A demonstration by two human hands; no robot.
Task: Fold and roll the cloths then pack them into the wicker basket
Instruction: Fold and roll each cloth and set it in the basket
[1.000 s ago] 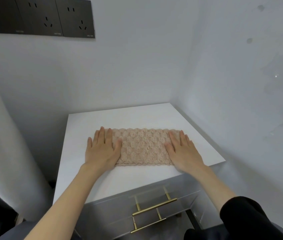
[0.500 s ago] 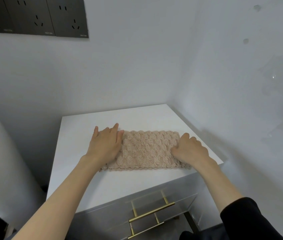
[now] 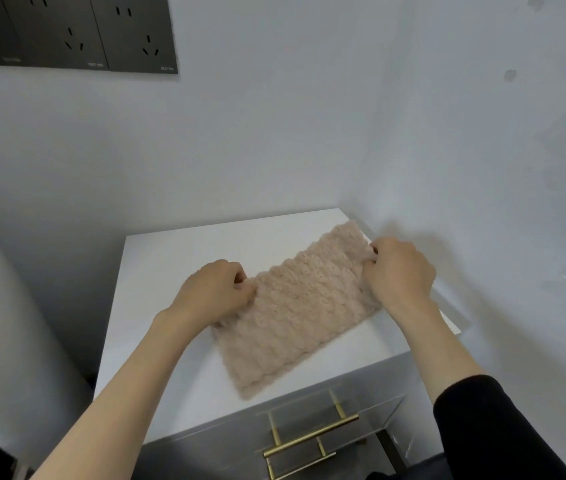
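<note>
A beige, fluffy textured cloth, folded into a long strip, lies slanted on the white tabletop, its near corner toward the front edge and its far end toward the back right. My left hand grips the strip's left side with curled fingers. At the far right end, my right hand pinches the cloth. The cloth looks blurred from motion. No wicker basket is in view.
The table is a small cabinet set in a corner, with walls close behind and to the right. Glass-fronted drawers with gold bar handles sit below the front edge. Dark wall sockets hang on the wall at upper left.
Both hands went from lying flat on the cloth to gripping its ends. The strip has turned from lying straight across the table to a slant, with its right end further back.
</note>
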